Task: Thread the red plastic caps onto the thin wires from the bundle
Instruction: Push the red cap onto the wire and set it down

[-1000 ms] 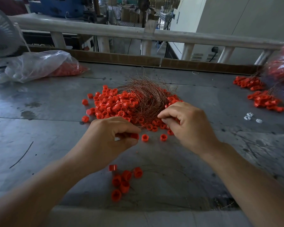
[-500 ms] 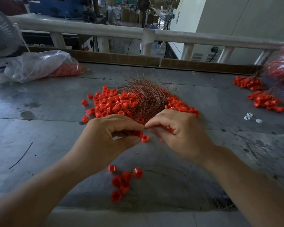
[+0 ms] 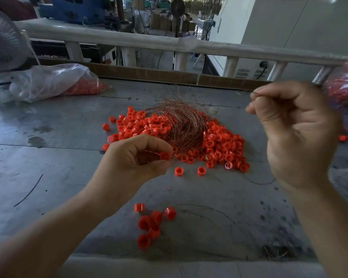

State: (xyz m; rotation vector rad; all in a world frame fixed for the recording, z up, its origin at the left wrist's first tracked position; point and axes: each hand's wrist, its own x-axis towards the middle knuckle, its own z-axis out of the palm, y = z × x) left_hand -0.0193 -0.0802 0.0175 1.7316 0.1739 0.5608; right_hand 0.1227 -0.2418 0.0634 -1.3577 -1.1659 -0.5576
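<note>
left hand (image 3: 137, 163) pinches one red cap (image 3: 165, 156), right hand (image 3: 295, 137) pinches one thin wire (image 3: 254, 93); six threaded caps (image 3: 154, 230) lie clustered nearer.

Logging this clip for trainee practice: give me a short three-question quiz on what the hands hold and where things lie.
1. True or false: the left hand pinches a cap.
2. The right hand pinches: A) a wire; B) a cap; C) nothing.
3. Fill in: the bag lies at the table's far ___ side.
Key: 1 true; 2 A; 3 left.
</note>
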